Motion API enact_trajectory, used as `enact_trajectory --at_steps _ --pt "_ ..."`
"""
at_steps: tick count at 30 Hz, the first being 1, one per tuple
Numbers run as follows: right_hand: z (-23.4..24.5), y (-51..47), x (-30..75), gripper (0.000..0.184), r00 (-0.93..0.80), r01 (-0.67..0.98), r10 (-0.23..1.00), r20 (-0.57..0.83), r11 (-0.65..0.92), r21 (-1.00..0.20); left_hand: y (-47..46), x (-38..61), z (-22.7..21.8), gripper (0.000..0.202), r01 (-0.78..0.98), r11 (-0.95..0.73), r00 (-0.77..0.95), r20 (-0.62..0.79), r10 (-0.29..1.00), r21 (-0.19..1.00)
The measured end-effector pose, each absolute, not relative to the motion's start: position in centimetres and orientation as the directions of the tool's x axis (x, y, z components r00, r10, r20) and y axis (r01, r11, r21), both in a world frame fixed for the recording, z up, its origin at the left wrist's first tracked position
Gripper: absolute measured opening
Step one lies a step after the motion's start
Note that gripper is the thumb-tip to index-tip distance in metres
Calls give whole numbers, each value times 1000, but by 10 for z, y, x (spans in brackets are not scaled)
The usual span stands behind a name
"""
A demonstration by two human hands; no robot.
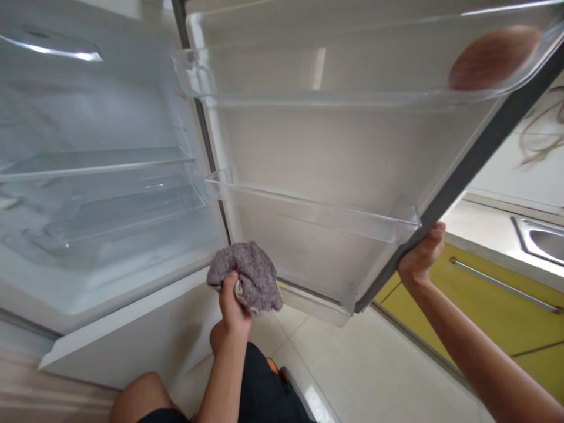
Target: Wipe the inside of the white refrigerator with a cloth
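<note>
One gray plush cloth [259, 273], one open refrigerator door [326, 153]

The left hand [233, 305] clutches the bunched cloth, thumb pressed against it, near the middle of the scene, between the refrigerator compartment [110, 264] on the left and the door on the right. The right hand [418, 255] grasps the door's dark right edge, fingers partly hidden. Clear door bins [317, 211] cross the panel; a blurred reddish-brown oval item [493, 59] shows at far right in the top one. Yellow cabinets [484, 305] stand farther right, below a metal sink [544, 238].
</note>
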State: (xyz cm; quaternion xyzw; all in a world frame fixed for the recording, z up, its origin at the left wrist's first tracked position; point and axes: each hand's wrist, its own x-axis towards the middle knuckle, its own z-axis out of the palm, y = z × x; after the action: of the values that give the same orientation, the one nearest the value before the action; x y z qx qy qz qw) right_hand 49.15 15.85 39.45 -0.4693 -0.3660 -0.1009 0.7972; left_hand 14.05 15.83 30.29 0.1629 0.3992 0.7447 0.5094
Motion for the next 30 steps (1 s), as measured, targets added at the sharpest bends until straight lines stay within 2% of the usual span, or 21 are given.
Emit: enact_trajectory --at_steps 2,4,6,8,9,11,13,16,21,25,30 --pt "395 158 491 48 708 510 175 684 543 -667 191 131 311 32 -514 -319 -615 -84 784 796" --pt "395 157 491 48 709 518 171 684 532 -670 216 125 313 33 -316 -370 -692 55 720 874" --pt "395 156 490 50 711 520 180 680 515 -681 231 124 311 33 -67 -301 -644 189 741 951" --pt "395 156 490 52 713 525 189 675 494 -693 234 128 310 36 267 -174 -513 293 807 948" --pt "395 155 490 52 715 527 190 673 487 -697 233 131 310 37 447 -112 -424 321 847 887" --pt "395 156 491 51 719 523 192 668 482 -703 228 138 314 41 730 -23 -243 291 925 683" --pt "395 157 491 49 723 515 194 663 488 -705 224 146 321 47 868 -1 -93 164 982 496" --pt "395 158 492 49 724 510 204 659 486 -710 227 156 328 52 929 -50 55 -3 998 366" --pt "396 159 490 50 730 510 206 651 470 -720 236 176 323 39 911 -224 289 -147 946 347" --pt "397 158 489 48 740 511 198 643 456 -729 226 203 319 31 849 -346 430 -142 891 400" --pt "395 157 489 46 733 516 192 653 468 -717 198 243 317 20 670 -466 586 -28 810 578"
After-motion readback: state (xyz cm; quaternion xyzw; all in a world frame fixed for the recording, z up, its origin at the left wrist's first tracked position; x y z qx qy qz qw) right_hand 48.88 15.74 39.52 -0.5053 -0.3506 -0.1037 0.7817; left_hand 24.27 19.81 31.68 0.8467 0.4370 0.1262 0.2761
